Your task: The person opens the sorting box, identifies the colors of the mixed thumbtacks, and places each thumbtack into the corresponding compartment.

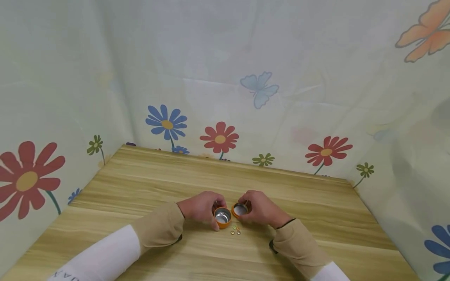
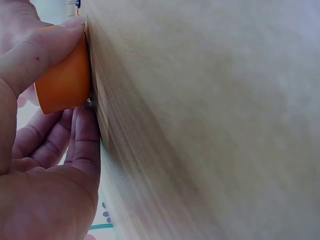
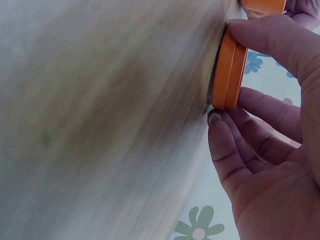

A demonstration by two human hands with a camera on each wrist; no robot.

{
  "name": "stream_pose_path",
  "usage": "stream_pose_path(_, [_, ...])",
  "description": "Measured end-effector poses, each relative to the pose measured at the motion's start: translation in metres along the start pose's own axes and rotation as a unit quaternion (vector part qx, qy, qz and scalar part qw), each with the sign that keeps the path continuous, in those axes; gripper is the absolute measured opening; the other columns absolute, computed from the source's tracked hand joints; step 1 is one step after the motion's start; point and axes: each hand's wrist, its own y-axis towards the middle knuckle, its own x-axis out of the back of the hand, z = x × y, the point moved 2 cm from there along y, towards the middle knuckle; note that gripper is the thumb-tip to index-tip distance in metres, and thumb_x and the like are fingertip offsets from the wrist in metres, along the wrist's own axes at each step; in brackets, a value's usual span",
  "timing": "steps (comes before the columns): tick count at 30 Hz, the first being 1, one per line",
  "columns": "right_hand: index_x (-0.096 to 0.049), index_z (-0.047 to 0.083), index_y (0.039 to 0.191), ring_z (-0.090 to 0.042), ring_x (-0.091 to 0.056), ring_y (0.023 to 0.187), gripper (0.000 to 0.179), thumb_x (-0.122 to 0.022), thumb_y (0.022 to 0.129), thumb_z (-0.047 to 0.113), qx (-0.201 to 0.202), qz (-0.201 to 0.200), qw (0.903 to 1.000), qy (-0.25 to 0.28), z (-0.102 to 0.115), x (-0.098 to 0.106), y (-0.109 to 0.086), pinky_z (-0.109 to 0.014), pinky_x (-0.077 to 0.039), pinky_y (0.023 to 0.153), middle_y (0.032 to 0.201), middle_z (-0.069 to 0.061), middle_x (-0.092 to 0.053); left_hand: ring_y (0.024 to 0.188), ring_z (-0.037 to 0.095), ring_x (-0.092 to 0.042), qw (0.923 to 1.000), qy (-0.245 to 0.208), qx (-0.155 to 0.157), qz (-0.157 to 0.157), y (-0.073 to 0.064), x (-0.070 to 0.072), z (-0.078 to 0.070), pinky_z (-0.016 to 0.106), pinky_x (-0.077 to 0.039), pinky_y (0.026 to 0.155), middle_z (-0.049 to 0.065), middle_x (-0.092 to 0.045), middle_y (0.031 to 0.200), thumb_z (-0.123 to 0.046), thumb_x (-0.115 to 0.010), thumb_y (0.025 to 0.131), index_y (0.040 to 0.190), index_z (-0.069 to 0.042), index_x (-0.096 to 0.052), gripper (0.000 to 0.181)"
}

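Left hand [image 1: 200, 208] grips the orange tin [image 1: 223, 225], right hand [image 1: 261, 209] pinches an orange lid [image 3: 227, 75], tin and lid both well in from the far edge of the desk [image 1: 158, 168], beads [image 1: 232, 233] just beside. Tin looks light, stiff, perhaps slippery; best held round its sides.

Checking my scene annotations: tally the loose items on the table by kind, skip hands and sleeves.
Deep orange cup: 1
Shallow orange lid-like piece: 1
Small round pieces: 4
Total: 6
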Motion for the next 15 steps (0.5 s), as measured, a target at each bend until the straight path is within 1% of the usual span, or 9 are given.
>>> stream_pose_path(9, [-0.075, 0.003, 0.103, -0.011, -0.057, 0.08, 0.037, -0.088, 0.075, 0.022, 0.005, -0.002, 1.0, -0.006, -0.0014, -0.0001, 0.0004, -0.024, -0.05, 0.07, 0.093, -0.004, -0.065, 0.088, 0.007, -0.062, 0.9999, -0.002, 0.015, 0.006, -0.0011, 0.002, -0.0054, 0.023, -0.051, 0.082, -0.006, -0.068, 0.096, -0.007, -0.097, 0.062, 0.101, -0.014, -0.067, 0.05])
stream_pose_path(15, [-0.075, 0.004, 0.103, -0.011, -0.055, 0.079, 0.037, -0.088, 0.075, 0.024, -0.002, 0.002, 1.0, -0.008, -0.0008, -0.0009, 0.0012, -0.023, -0.048, 0.069, 0.092, -0.003, -0.065, 0.088, 0.007, -0.062, 0.9999, 0.001, 0.014, 0.008, -0.0014, 0.0026, -0.0046, 0.023, -0.051, 0.082, -0.006, -0.068, 0.096, -0.007, -0.097, 0.062, 0.101, -0.014, -0.067, 0.05])
